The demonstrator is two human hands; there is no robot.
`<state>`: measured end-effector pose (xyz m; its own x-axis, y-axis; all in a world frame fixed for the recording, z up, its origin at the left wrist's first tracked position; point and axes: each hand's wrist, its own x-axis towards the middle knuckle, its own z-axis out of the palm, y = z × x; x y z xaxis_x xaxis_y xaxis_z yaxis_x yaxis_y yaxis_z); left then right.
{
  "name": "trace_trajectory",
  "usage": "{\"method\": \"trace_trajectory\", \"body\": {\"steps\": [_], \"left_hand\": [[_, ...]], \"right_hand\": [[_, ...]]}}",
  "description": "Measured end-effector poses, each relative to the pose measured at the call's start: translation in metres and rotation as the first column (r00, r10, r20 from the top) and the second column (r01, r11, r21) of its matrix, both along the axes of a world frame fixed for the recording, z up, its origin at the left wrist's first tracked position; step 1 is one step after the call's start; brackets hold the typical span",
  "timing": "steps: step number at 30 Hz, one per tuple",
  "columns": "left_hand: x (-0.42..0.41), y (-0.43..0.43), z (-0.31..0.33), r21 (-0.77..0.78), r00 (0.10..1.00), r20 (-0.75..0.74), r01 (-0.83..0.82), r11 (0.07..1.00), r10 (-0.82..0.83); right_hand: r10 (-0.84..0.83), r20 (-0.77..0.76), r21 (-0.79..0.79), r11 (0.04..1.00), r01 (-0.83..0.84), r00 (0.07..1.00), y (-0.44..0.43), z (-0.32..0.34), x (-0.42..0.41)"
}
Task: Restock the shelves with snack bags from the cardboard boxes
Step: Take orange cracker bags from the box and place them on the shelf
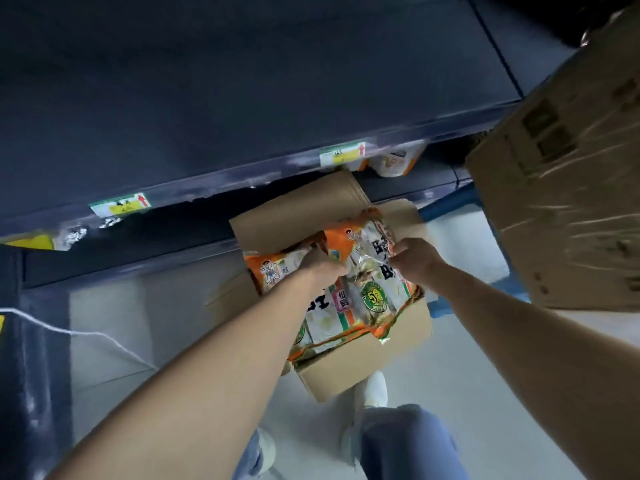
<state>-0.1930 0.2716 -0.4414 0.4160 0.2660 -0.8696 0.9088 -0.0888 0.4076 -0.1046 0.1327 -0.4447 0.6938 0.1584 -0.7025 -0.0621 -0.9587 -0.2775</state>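
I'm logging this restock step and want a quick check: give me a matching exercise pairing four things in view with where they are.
Things:
1. open cardboard box
2. snack bags
3. price tags
4. second cardboard box

Places:
A. stuck on the dark shelf's front edge
B. on the floor, by a white shoe
C. at the right of the view, closed and blurred
D. gripped by both hands above the open box

Pairs: 1-B, 2-D, 3-A, 4-C

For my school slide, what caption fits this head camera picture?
Both hands, left and right, grip orange snack bags in an open cardboard box.
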Motion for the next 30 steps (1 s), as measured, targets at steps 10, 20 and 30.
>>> {"method": "trace_trajectory", "body": {"steps": [10, 20, 30], "left_hand": [[0.050, -0.013, -0.087, -0.140, 0.984, 0.126, -0.110, 0.984, 0.128], [0.085, 0.023, -0.103, -0.185, 0.907, 0.417, 0.014, 0.983, 0.065], [0.104, 0.048, -0.003, -0.134, 0.676, 0.734, 0.225, 0.965, -0.056]], "right_hand": [[-0.073, 0.091, -0.042, 0.996, 0.077, 0.993, -0.008, -0.093, 0.027], [-0.393, -0.177, 0.313, 0.847, 0.431, 0.902, -0.018, -0.132, 0.048], [-0.404, -0.287, 0.643, 0.591, 0.487, 0.869, -0.036, -0.056, 0.059]]}}
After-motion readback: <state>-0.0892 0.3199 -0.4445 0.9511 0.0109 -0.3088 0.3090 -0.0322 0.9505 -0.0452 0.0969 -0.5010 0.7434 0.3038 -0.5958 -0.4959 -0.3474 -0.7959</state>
